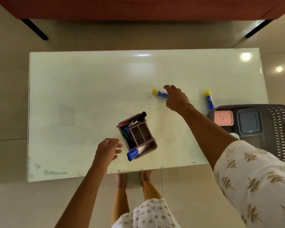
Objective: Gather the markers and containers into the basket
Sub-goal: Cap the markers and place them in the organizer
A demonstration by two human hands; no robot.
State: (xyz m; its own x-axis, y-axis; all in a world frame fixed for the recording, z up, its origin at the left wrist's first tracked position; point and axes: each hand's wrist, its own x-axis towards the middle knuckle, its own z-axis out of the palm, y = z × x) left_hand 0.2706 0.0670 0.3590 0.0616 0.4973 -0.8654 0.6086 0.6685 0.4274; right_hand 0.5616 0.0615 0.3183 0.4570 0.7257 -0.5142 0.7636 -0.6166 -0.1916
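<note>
— While the left hand point(109, 149) hangs just beside the brown plastic organiser tray point(137, 137), what is it doing there?

— Nothing yet, it seems. Its fingers are loosely spread toward the tray's near wall, holding nothing; probably it waits to steady or lift the tray. Coloured markers stand in the compartments, two blue-capped ones point(133, 154) stick out at the corner nearest that hand, and a black-capped marker point(139, 117) pokes out of the far end.

— And the right hand point(175, 100)?

— It reaches farther out over the pale glossy table point(72, 89), fingers curled down over the near end of a blue stick with a yellow cap point(159, 93). The hand hides that end, so whether it already pinches the stick or only touches it cannot be told.

— Where must the stick go?

— Into the dark grey perforated plastic basket point(280, 129), to the right of that arm at the table's edge. It already holds a pink lidded box point(223, 118) and a grey-blue lidded box point(248, 122).

— Anything else loose?

— A second yellow-capped blue stick point(209, 100) lies right of the reaching hand, touching or just short of the basket's rim, an easy later pick.
</note>
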